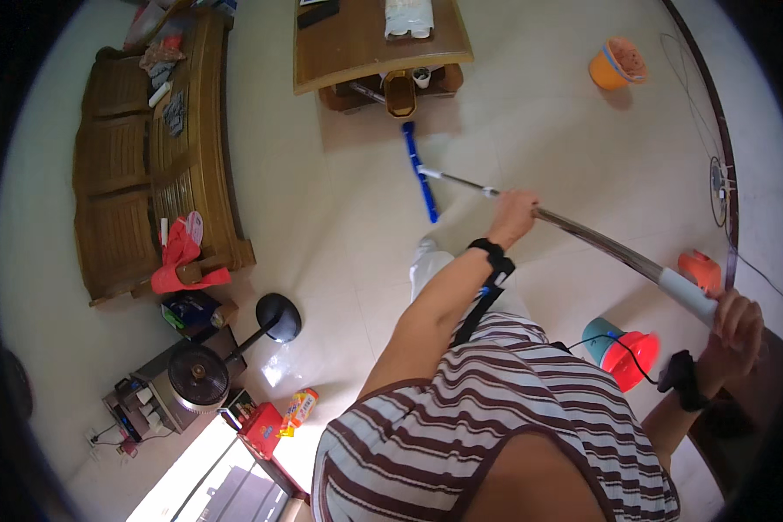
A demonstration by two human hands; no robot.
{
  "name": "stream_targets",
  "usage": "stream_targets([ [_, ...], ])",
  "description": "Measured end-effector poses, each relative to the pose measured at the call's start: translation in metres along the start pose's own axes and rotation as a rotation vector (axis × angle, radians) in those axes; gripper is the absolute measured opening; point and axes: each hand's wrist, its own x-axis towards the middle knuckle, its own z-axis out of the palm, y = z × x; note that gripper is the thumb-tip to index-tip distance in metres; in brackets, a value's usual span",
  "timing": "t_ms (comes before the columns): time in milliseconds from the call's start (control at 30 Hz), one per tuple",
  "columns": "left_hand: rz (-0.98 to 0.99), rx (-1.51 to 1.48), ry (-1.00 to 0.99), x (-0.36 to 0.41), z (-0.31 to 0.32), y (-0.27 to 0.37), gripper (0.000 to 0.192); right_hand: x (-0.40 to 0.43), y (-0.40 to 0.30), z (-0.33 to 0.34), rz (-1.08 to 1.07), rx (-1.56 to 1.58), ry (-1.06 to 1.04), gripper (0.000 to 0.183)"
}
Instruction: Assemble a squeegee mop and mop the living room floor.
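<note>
My left hand (514, 214) is closed around the middle of the metal pole (594, 241) of a floor mop. My right hand (737, 326) grips the pale grey handle end (686, 297) at the far right. The pole slants down leftward to a long, narrow blue mop head (421, 171) on the tiled floor (365, 196). The far end of that head lies just short of a brown octagonal container (400, 94) at the lower shelf of a wooden table (352, 62). Both wrists wear black bands.
An orange bucket (607, 70) stands ahead on the right. Near my right side are a green and red bucket (603, 346) and an orange-red object (699, 269). A wooden bench (189, 173) lines the left wall; a black fan (199, 375) stands behind it. Cables (718, 192) run along the right wall.
</note>
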Motion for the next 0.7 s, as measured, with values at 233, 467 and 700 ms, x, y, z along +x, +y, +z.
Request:
stream_targets([
  [233,-0.161,0.306,0.061,-0.008,-0.076,-0.146,0.007,0.034,0.119,0.077,0.14,0.142,0.106,0.031],
  [467,-0.057,0.399,-0.262,0.011,-0.044,-0.138,0.006,-0.01,0.129,0.049,0.307,0.226,0.621,0.033],
  [700,0.168,0.218,-0.37,0.025,0.035,-0.036,0.009,-0.073,0.039,0.003,0.265,0.154,0.718,0.033],
])
